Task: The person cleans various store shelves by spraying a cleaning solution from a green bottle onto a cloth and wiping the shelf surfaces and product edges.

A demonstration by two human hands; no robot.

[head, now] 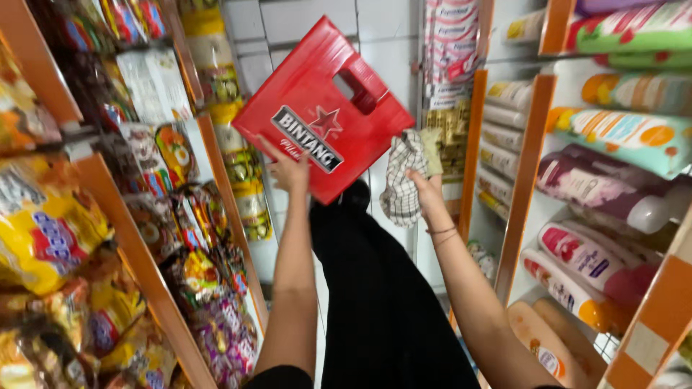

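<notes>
Red plastic crate tilted on corner, handle slot showing; left hand raised, fingers gripping lower edge. Right hand raised, fingers clutching checked cloth.

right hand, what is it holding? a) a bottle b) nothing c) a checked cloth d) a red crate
c: the right hand grips a checked cloth that hangs down from it, while the red crate rests against the left hand instead.
</notes>
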